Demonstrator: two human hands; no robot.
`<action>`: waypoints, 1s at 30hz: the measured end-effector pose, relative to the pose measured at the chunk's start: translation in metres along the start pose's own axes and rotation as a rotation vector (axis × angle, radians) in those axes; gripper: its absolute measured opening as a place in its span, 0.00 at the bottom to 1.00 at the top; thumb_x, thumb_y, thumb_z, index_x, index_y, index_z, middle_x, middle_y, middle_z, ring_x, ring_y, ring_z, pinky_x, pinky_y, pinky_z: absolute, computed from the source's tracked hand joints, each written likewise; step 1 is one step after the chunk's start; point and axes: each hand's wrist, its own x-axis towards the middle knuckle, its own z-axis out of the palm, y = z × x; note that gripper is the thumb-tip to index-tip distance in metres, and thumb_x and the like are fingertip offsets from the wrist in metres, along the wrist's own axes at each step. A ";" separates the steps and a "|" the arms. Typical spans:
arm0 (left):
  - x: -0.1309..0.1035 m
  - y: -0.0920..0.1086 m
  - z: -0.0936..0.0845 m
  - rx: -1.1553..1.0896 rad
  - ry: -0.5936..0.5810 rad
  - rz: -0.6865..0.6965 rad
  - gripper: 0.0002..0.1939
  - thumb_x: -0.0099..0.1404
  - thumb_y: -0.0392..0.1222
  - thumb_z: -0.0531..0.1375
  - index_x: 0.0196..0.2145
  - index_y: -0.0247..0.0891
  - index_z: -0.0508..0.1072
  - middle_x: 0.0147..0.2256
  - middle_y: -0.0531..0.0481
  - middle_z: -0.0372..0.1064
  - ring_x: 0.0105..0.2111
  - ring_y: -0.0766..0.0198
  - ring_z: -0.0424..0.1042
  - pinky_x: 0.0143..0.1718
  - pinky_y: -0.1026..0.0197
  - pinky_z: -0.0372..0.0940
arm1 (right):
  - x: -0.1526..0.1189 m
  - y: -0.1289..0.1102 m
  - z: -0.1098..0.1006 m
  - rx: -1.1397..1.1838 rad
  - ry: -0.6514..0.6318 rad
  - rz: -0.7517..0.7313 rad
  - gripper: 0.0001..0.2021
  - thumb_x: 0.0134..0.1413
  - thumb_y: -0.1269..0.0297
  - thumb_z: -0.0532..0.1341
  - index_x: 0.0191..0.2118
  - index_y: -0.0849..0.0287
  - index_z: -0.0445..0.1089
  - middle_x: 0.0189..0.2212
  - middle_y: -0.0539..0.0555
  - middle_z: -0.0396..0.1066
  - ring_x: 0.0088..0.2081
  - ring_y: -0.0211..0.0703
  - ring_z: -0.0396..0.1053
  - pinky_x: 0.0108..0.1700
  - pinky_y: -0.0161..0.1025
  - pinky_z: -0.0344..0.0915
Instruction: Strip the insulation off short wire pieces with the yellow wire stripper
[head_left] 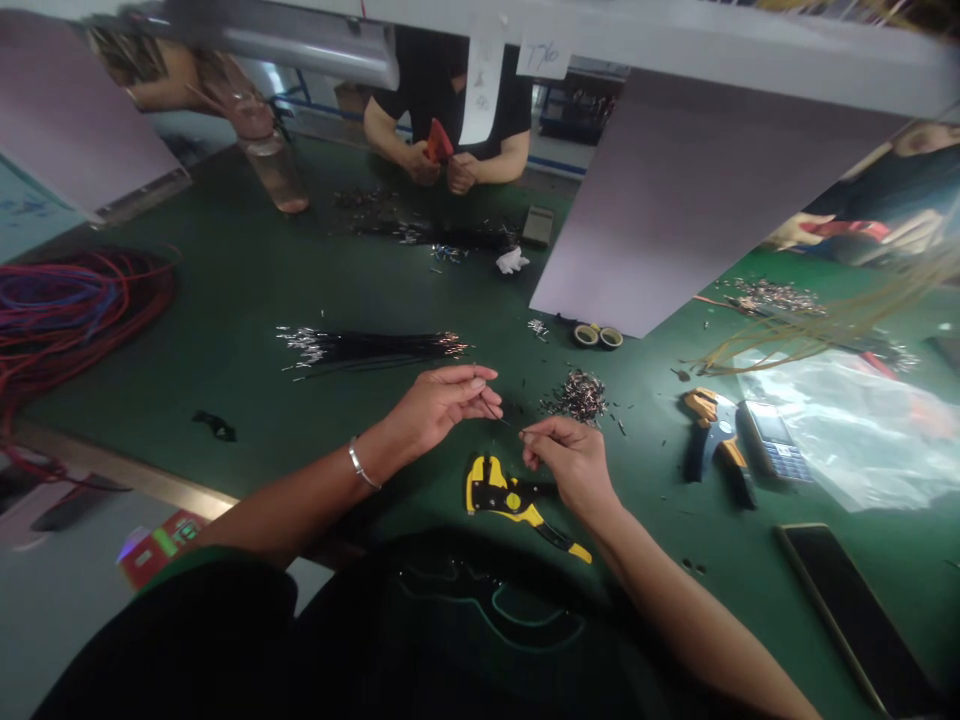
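Note:
Between thumb and fingers, my left hand (442, 405) grips a thin dark wire (505, 421) whose end points toward my right hand (568, 455). The right fingertips are pinched together close to that end; what they hold is too small to make out. Just below the hands lies a yellow and black wire stripper (510, 498) on the green table. A bundle of black wires (375, 346) rests beyond my left hand, with silvery ends at the left and coppery ends at the right. Past my right hand is a pile of small dark cut pieces (581, 396).
A blue and orange crimping tool (716, 435), a keypad phone (776, 440), a clear plastic bag (862, 430) and a dark smartphone (847, 610) lie at right. Two tape rolls (598, 336) sit by an upright panel (675, 200). Red and blue wire coils (75, 310) are left. Co-workers sit opposite.

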 end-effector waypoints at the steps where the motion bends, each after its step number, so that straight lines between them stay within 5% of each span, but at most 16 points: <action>1: 0.000 0.001 0.000 -0.001 -0.001 0.004 0.10 0.61 0.36 0.63 0.42 0.31 0.75 0.31 0.44 0.76 0.32 0.59 0.77 0.43 0.52 0.69 | 0.001 0.001 0.000 0.003 -0.004 -0.001 0.04 0.43 0.67 0.64 0.22 0.60 0.74 0.14 0.47 0.69 0.17 0.34 0.63 0.22 0.34 0.62; 21: 0.009 0.003 -0.013 -0.069 0.136 -0.104 0.15 0.59 0.33 0.64 0.46 0.32 0.73 0.31 0.44 0.76 0.31 0.62 0.76 0.41 0.54 0.71 | -0.011 -0.015 -0.001 -0.020 0.097 -0.115 0.04 0.43 0.65 0.65 0.24 0.58 0.74 0.15 0.47 0.69 0.17 0.35 0.64 0.23 0.35 0.63; 23: 0.008 0.011 -0.013 0.048 0.210 -0.031 0.16 0.59 0.36 0.64 0.47 0.32 0.74 0.30 0.44 0.76 0.29 0.62 0.75 0.40 0.54 0.71 | -0.008 -0.011 -0.003 -0.011 0.094 -0.090 0.04 0.44 0.65 0.65 0.24 0.59 0.74 0.15 0.48 0.69 0.17 0.35 0.64 0.23 0.35 0.63; 27: -0.009 0.030 0.005 0.524 0.381 0.392 0.11 0.61 0.39 0.63 0.41 0.38 0.79 0.33 0.46 0.76 0.31 0.63 0.74 0.45 0.54 0.68 | -0.002 -0.004 -0.005 -0.009 0.074 -0.019 0.04 0.43 0.67 0.64 0.23 0.60 0.73 0.14 0.48 0.68 0.17 0.35 0.63 0.22 0.34 0.62; 30: -0.026 0.028 0.026 0.893 0.153 0.545 0.10 0.59 0.37 0.63 0.38 0.45 0.81 0.43 0.45 0.76 0.44 0.56 0.72 0.53 0.51 0.62 | -0.001 -0.007 -0.002 -0.032 0.026 0.025 0.04 0.41 0.66 0.63 0.21 0.60 0.72 0.13 0.47 0.67 0.16 0.35 0.62 0.20 0.33 0.61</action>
